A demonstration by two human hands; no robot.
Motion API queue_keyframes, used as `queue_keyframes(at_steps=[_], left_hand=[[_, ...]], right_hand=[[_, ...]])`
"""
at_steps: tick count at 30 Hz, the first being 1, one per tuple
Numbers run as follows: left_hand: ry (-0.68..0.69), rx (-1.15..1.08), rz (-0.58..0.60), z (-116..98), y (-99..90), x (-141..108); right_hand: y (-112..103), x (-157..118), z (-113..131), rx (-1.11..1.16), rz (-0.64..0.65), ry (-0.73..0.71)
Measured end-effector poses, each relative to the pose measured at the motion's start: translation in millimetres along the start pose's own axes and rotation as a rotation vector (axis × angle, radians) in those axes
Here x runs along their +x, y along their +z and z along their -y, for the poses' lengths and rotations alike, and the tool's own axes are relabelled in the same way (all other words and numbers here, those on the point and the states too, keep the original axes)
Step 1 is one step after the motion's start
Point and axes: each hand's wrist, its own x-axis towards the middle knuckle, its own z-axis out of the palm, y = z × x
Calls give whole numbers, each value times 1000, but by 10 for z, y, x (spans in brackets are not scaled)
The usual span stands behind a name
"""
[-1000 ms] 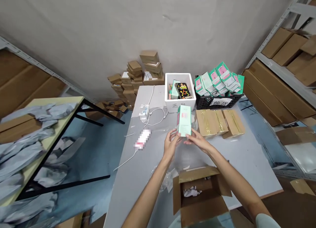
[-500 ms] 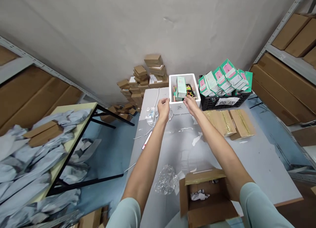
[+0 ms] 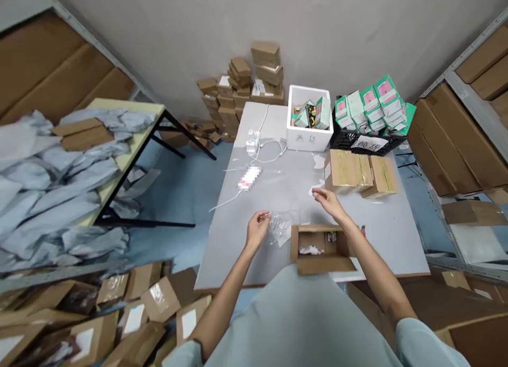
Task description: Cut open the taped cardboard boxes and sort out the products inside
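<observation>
My left hand (image 3: 257, 230) is beside a crumpled clear plastic bag (image 3: 280, 227) on the grey table (image 3: 222, 256); its fingers are curled, and whether they touch the plastic is unclear. My right hand (image 3: 328, 202) hovers above the table with fingers apart and nothing in it. Just below, near the front edge, an open cardboard box (image 3: 325, 264) has crumpled white paper (image 3: 311, 250) inside. At the back, a white foam box (image 3: 308, 139) holds green and white small boxes (image 3: 323, 113).
A black crate (image 3: 343, 140) with green and pink boxes stands at the back right, taped brown boxes (image 3: 342, 171) in front of it. A phone (image 3: 250, 178) and white cable lie left. Grey parcels (image 3: 71, 171) cover a side table. Cartons fill the floor lower left.
Both hands have drawn back from the foam box toward the near part of the table. A green and white box that stood upright between them now leans inside the foam box. The view has shifted.
</observation>
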Motion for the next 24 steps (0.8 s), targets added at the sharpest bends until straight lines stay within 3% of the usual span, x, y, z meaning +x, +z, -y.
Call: queue_keyframes(at_steps=[6, 11, 14, 18, 21, 24], left_hand=[[-20, 70, 41, 515, -98, -564], [92, 533, 214, 790, 9, -690], [65, 763, 315, 879, 212, -646], [88, 889, 347, 999, 430, -601], [88, 906, 351, 1061, 425, -609], [63, 906, 320, 1064, 290, -609]], right_hand=[[-85, -1250, -185, -196, -35, -159], [-110, -1943, -376, -203, -136, -134], [-122, -2204, -461, -208, -198, -121], [-114, -2426, -498, -284, -210, -111], [-133, -2517, -504, -370, -214, -141], [-221, -2554, -526, -428, -267, -175]])
